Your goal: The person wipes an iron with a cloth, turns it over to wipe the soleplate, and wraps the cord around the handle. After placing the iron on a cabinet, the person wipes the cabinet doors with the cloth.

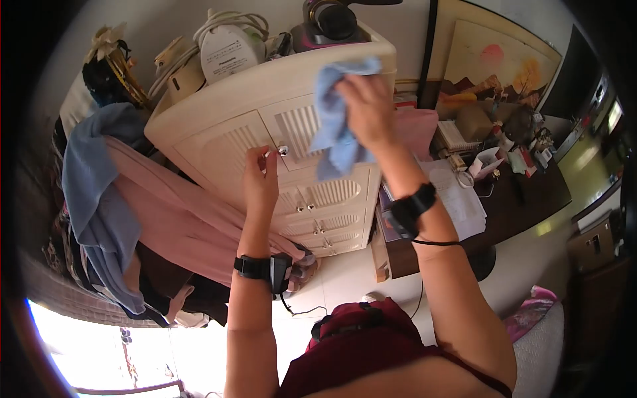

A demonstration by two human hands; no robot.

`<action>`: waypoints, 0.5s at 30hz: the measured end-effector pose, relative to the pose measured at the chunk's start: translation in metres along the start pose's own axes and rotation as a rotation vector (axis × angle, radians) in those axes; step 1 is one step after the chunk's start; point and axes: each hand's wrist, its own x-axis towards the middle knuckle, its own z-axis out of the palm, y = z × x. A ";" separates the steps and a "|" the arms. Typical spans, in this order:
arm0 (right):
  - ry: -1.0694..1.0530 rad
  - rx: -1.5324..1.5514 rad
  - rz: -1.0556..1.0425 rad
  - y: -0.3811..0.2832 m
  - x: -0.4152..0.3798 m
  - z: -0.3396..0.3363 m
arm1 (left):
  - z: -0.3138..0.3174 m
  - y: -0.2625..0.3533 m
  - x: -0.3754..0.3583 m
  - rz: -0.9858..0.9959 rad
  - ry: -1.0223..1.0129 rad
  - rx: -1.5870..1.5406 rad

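My right hand (370, 109) holds a light blue cloth (335, 123) against the upper right front of a cream cabinet (219, 149). The cloth hangs down over part of the right upper door. My left hand (261, 176) is at the upper doors, its fingertips pinched at a small round knob on the left door. Just right of those fingertips is a second, silver knob (283, 150). Both doors look closed. Lower on the cabinet front, more ribbed doors with small knobs (305, 207) show.
On the cabinet top stand a white corded appliance (232, 53) and a black device (328, 26). Pink fabric (179, 205) and blue fabric (99, 192) hang at the left. At the right, a dark desk (524, 199) holds papers (458, 199) and small items beneath a framed picture (497, 63).
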 end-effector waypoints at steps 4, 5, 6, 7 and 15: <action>0.047 -0.015 0.086 0.031 -0.014 -0.019 | 0.003 -0.004 0.001 -0.014 0.013 -0.002; 0.059 -0.010 0.095 0.031 -0.017 -0.018 | 0.004 -0.002 0.000 -0.025 0.014 -0.001; 0.071 -0.027 0.126 0.025 -0.019 -0.014 | 0.004 0.001 -0.002 -0.044 0.027 -0.016; 0.086 -0.044 0.157 0.015 -0.020 -0.010 | 0.005 0.006 -0.002 -0.060 0.040 -0.032; -0.130 0.110 0.009 -0.074 0.023 0.046 | 0.005 0.005 -0.001 -0.053 0.023 -0.063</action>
